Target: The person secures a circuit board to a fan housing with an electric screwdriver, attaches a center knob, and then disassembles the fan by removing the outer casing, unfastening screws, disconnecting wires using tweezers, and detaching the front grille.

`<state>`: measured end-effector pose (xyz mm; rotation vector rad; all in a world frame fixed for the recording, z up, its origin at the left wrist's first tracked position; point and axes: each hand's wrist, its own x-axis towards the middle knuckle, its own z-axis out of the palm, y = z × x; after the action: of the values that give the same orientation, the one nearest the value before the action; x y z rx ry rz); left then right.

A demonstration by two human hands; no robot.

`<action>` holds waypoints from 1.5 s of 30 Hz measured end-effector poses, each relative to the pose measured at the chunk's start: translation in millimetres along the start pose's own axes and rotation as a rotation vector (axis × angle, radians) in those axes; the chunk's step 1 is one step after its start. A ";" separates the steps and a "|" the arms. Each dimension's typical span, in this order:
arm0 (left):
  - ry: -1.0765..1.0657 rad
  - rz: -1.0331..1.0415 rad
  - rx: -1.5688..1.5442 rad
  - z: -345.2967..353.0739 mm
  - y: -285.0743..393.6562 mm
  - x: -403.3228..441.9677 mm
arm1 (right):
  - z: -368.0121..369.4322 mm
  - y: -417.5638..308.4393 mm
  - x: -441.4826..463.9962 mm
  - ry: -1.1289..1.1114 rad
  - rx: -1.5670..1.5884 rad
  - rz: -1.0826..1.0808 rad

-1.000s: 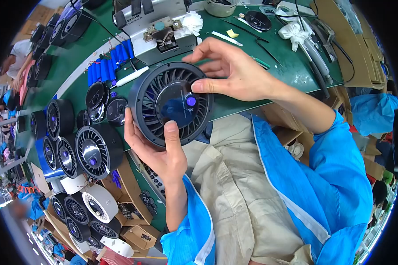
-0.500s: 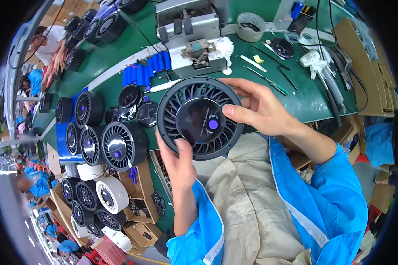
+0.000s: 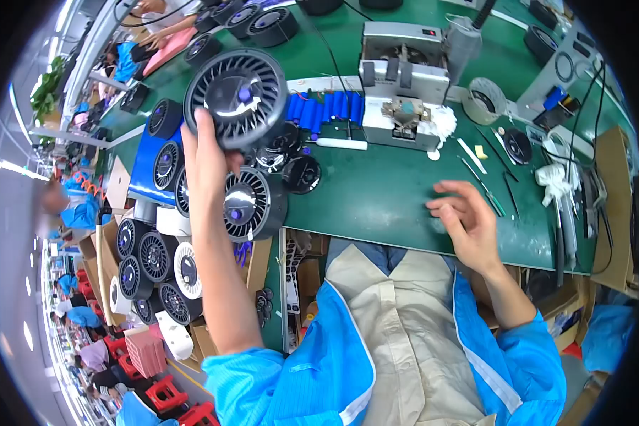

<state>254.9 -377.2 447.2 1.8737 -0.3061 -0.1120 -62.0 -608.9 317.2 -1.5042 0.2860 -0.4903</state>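
Observation:
My left hand (image 3: 207, 160) grips a round black fan (image 3: 233, 96) by its lower rim. The fan has radial vanes, a glossy black centre and a purple knob. It is held up above the left part of the bench, over a group of similar fans. Right below it stands another black fan (image 3: 245, 206) with a purple centre. Black round discs (image 3: 302, 174) lie to its right. My right hand (image 3: 468, 224) hovers over the green bench top near its front edge, fingers apart and slightly bent, holding nothing.
A grey metal machine (image 3: 405, 85) stands at the back, with blue cylinders (image 3: 326, 110) left of it. Tweezers and a green-handled tool (image 3: 491, 195) lie on the right, near a cardboard box (image 3: 618, 206). More fans (image 3: 153, 259) are stacked at left. Other people sit beyond.
The fan has moved from in front of me up and to the left in my left hand. My right hand has let go of it and dropped to the right. The view has shifted left.

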 end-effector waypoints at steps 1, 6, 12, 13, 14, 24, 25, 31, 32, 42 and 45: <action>0.039 -0.006 0.084 0.0 1.5 23.8 | -6.2 8.4 -3.5 0.029 -0.046 -0.010; 0.026 -0.109 0.301 34.4 -11.5 132.5 | -16.1 23.2 -19.2 0.114 -0.161 -0.075; -0.169 -0.341 0.240 119.4 -37.3 203.5 | -12.0 17.0 -13.5 0.151 -0.170 -0.055; -0.212 -0.402 0.180 135.3 -35.2 206.5 | -12.9 17.1 -14.8 0.157 -0.170 -0.045; -0.208 -0.398 0.178 151.8 -40.4 215.9 | -13.1 18.1 -13.4 0.159 -0.166 -0.037; -0.205 -0.177 -0.379 199.3 -58.1 226.0 | -12.4 19.6 -10.4 0.199 -0.148 -0.008; -0.291 -0.099 -0.279 180.0 -51.4 214.2 | -12.6 18.5 -8.6 0.184 -0.166 -0.015; -0.309 0.175 0.079 74.8 -13.9 111.9 | -10.3 17.5 -10.3 0.116 -0.290 -0.042; -0.312 0.248 0.199 53.7 -10.6 91.5 | -10.0 17.4 -11.5 0.109 -0.289 -0.037; 0.112 0.190 0.666 -30.6 -60.5 -108.4 | -8.5 17.6 -11.9 0.082 -0.402 -0.091; 0.197 0.103 0.646 -25.1 -81.5 -125.5 | -5.9 18.1 -11.8 0.083 -0.412 -0.096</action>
<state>152.6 -297.1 368.8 2.4782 -0.3250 0.2719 -72.7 -608.5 297.5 -1.9068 0.3982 -0.5954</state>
